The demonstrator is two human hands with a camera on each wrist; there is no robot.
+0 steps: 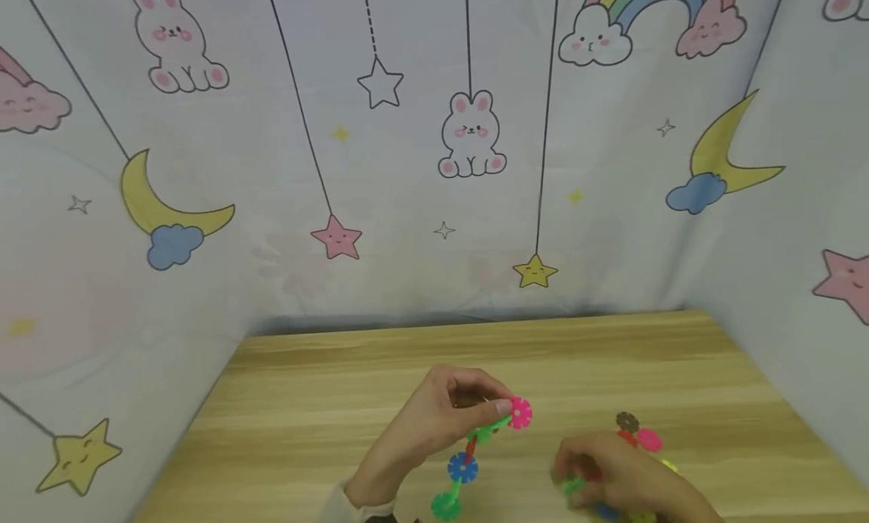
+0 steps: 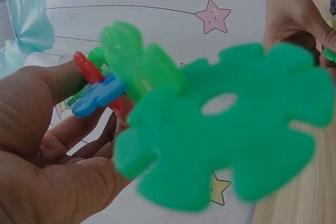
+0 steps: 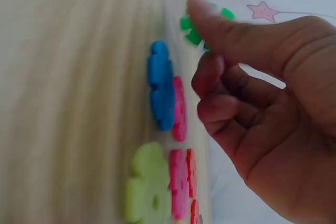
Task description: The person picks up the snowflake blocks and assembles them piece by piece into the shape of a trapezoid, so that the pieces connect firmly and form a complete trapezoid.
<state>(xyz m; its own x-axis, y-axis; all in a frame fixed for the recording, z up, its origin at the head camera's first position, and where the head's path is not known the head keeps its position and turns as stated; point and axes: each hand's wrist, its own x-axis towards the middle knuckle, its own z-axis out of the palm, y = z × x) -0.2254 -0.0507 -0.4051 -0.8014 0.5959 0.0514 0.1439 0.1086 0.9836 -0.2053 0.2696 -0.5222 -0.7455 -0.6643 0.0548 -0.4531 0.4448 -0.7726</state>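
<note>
My left hand (image 1: 434,413) grips a chain of interlocking notched plastic discs above the table. At its upper end, beside the thumb tip, is a pink disc (image 1: 521,413). Below the fingers hang a red disc (image 1: 471,450), a blue disc (image 1: 463,468) and, lowest, a green disc (image 1: 446,506), which looms large in the left wrist view. Part of the chain is hidden by the fingers. To the right, my right hand (image 1: 614,466) pinches a single bright green disc (image 3: 193,36) between thumb and fingers, low over the loose pieces; the thumb covers part of it.
Loose discs lie around and under the right hand: a brown disc (image 1: 627,421), a pink disc (image 1: 650,440), a blue disc (image 3: 160,85) and a yellow-green disc (image 3: 149,184) among several. The wood-grain table (image 1: 326,379) is enclosed by printed cloth walls (image 1: 407,168).
</note>
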